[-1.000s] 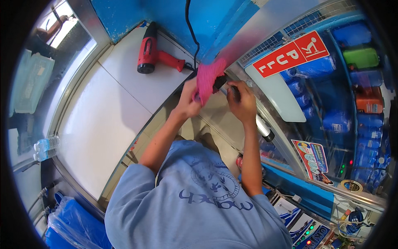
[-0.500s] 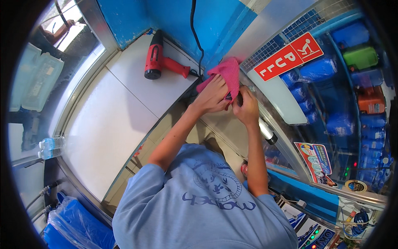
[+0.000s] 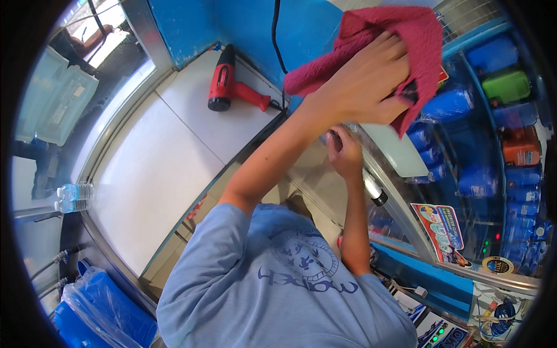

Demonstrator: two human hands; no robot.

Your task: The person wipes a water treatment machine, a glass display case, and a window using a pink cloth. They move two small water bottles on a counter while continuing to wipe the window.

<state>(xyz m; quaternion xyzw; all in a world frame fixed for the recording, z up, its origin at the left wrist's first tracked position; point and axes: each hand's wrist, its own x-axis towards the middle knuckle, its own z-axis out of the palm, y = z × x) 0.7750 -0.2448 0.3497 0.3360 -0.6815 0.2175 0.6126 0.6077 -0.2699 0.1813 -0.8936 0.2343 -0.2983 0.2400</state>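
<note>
My left hand (image 3: 366, 82) grips a deep pink cloth (image 3: 422, 36), raised in front of the glass door (image 3: 400, 152). Its fingers press into the fabric, and a small dark patch shows beside them. The cloth hangs around the hand and covers most of a red sign on the glass. Lower down, my right hand (image 3: 347, 153) is curled at the door's edge, just above a silver bar handle with a black end (image 3: 376, 191). What its fingers close on is hidden.
A red and black heat gun (image 3: 223, 84) lies on the white tiled counter (image 3: 151, 174) to the left, its black cord (image 3: 277, 35) running up. Clear bottles (image 3: 74, 197) stand at the counter's left edge. Behind the glass are blue containers (image 3: 449, 104).
My left hand has lifted the pink cloth up and to the right, away from my right hand, and now covers the sign. My right hand stays near the door's edge.
</note>
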